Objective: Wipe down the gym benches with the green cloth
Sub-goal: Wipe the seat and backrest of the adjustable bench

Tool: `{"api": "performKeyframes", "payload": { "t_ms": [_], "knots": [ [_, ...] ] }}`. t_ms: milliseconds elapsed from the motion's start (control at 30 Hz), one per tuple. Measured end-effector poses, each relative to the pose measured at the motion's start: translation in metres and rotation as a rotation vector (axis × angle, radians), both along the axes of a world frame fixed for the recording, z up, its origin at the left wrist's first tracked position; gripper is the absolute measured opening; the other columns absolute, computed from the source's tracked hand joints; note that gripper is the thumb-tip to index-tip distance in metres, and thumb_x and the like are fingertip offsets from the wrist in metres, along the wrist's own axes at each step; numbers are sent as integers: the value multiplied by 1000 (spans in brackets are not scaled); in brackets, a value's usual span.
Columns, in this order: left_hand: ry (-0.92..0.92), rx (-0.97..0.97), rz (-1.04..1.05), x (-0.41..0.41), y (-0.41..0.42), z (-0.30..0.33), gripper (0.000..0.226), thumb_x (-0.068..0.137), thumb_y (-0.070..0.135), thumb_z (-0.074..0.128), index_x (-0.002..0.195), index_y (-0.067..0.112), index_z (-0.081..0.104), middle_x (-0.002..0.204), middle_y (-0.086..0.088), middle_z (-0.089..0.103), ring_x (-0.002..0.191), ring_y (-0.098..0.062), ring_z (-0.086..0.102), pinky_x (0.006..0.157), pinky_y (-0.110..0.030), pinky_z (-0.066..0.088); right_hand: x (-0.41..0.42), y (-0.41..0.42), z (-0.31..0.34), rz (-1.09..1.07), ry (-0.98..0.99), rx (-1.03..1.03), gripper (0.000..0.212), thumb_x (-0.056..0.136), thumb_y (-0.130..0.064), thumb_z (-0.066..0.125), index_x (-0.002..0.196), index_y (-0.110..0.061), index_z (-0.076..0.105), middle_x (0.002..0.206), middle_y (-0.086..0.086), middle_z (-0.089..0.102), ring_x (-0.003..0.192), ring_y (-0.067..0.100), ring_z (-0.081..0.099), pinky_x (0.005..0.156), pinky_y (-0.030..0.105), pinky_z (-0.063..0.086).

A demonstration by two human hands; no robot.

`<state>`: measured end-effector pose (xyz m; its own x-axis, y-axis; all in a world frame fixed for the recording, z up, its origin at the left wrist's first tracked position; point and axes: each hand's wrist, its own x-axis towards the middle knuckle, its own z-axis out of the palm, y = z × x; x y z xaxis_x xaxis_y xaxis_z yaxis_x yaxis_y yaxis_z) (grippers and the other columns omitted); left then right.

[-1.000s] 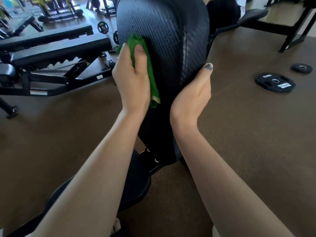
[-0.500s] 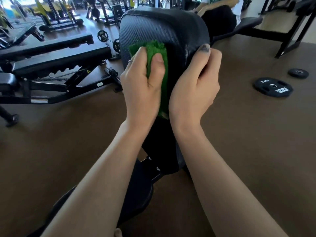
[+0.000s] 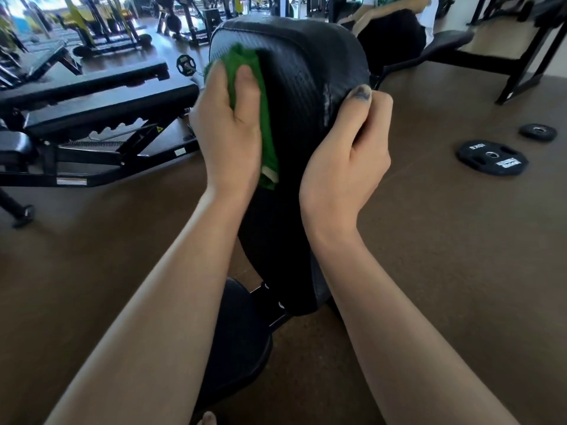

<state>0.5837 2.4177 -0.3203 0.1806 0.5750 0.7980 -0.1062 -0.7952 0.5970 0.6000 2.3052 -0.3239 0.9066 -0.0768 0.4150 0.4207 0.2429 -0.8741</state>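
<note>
While the right hand (image 3: pixel 343 167) curls around the raised bench pad's (image 3: pixel 303 96) right edge at frame centre, the left hand (image 3: pixel 227 133) grips the soft, limp green cloth (image 3: pixel 245 61) bunched against its textured, firm-looking face.

— Where does the single view sit?
— On the person's head, facing forward and down, wide-angle, close over both forearms and the raised bench pad (image 3: pixel 294 87).
— And beyond?
— Brown floor (image 3: pixel 460 271), gym machines further back.
</note>
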Motion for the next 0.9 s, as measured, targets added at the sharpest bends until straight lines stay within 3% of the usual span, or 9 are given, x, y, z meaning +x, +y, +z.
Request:
{"api": "performKeyframes", "payload": {
  "t_ms": [100,233,333,467,633,700,800,900],
  "knots": [
    [-2,-56,26,-1,7,6,26,105,22,43,80,16,45,70,15,39,62,1,38,62,-16,31,-1,0,0,9,-1,0,27,106,-31,40,84,-16,47,68,-16,46,65,7,44,66,37,42],
    [9,129,-62,-3,-15,0,31,104,23,46,80,4,50,69,-1,42,64,-10,37,60,-25,30,0,2,-1,-17,-13,-5,27,105,-33,38,84,-19,47,71,-13,49,67,9,46,66,35,41],
    [29,126,-45,0,-4,6,26,104,21,45,81,8,50,69,10,41,62,0,38,61,-19,31,0,3,-1,-15,-7,4,27,105,-33,38,83,-21,46,71,-14,48,67,9,45,66,35,40],
    [35,-70,11,0,26,13,29,106,19,43,77,27,44,70,16,41,63,5,43,62,-13,31,-1,3,-2,-5,-10,-2,28,106,-35,37,84,-21,48,70,-15,46,64,6,43,65,34,39],
    [-12,93,-61,3,-5,4,23,103,25,44,86,11,50,75,10,44,67,-1,40,64,-21,33,-1,5,-2,-34,-20,0,28,106,-32,36,82,-21,46,69,-15,45,63,7,43,64,32,38],
    [-27,126,-55,5,-3,5,23,104,23,43,86,12,51,73,12,43,65,1,40,63,-18,32,0,4,-2,-22,-21,8,28,106,-31,37,81,-23,45,68,-15,45,63,6,42,65,32,37],
    [-7,-37,-17,7,26,13,25,107,19,40,83,25,49,74,17,44,65,6,45,65,-12,32,0,4,-2,4,-1,5,29,106,-33,36,80,-25,45,68,-16,44,62,5,42,64,32,37],
    [32,-111,8,0,27,18,30,107,21,40,79,32,45,73,16,44,66,5,43,65,-15,32,-2,4,-1,10,-1,11,29,106,-34,35,81,-25,45,69,-15,45,63,5,43,65,32,38]
  ]
}}
